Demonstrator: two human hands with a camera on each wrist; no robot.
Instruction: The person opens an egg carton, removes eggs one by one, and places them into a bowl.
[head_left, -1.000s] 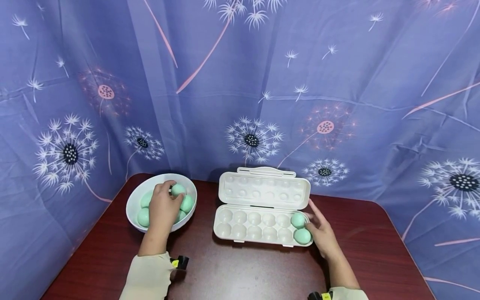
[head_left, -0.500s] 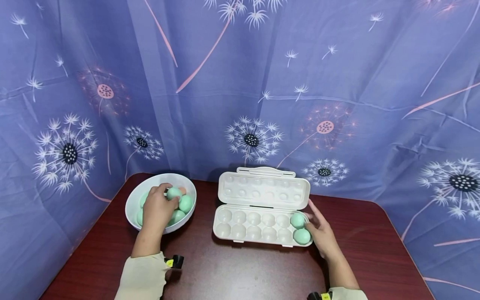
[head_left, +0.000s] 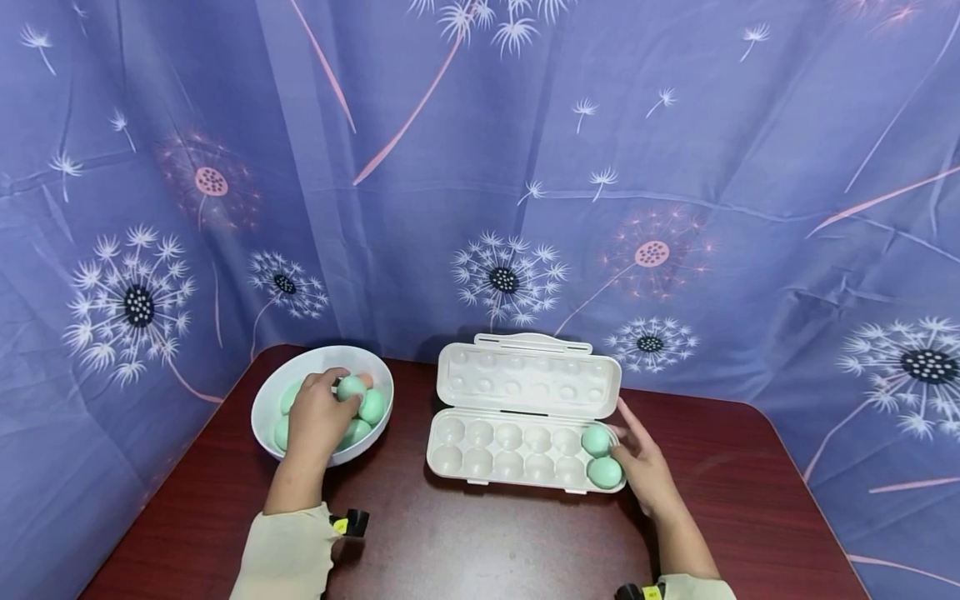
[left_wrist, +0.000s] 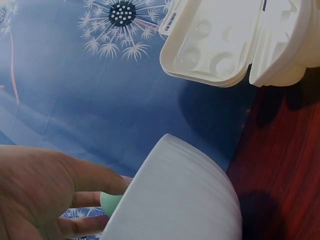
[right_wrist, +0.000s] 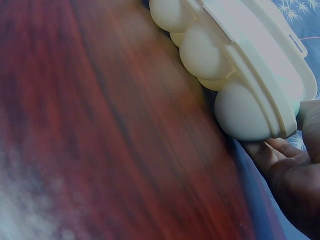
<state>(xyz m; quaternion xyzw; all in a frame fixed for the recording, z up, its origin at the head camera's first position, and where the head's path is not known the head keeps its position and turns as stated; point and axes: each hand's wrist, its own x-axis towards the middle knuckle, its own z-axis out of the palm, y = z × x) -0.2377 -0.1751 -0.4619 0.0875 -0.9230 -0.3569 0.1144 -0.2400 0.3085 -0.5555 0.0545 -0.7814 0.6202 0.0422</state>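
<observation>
In the head view, my left hand [head_left: 318, 418] reaches into a white bowl [head_left: 263, 407] and pinches a pale green egg [head_left: 351, 388] between thumb and fingers. Several more green eggs [head_left: 372, 407] lie around it, some partly hidden by the hand. An off-white egg carton [head_left: 523, 482] stands with its lid [head_left: 528, 383] raised; green eggs [head_left: 596, 441] fill both cups at its right end. That end is gripped by my right hand [head_left: 647, 477], its thumb by the rim. From the right wrist view, fingers [right_wrist: 260, 155] reach under the carton's end cup.
Beneath everything is a dark red-brown table [head_left: 480, 542]. A blue curtain [head_left: 420, 208] with dandelion prints hangs close behind the bowl and carton. Something orange-pink [head_left: 365, 380] shows inside the bowl behind the held egg. Bare table surface lies between bowl and carton.
My left hand has shifted slightly left within the bowl with the egg between its fingers, uncovering the orange-pink thing behind it. The right hand and carton stay put.
</observation>
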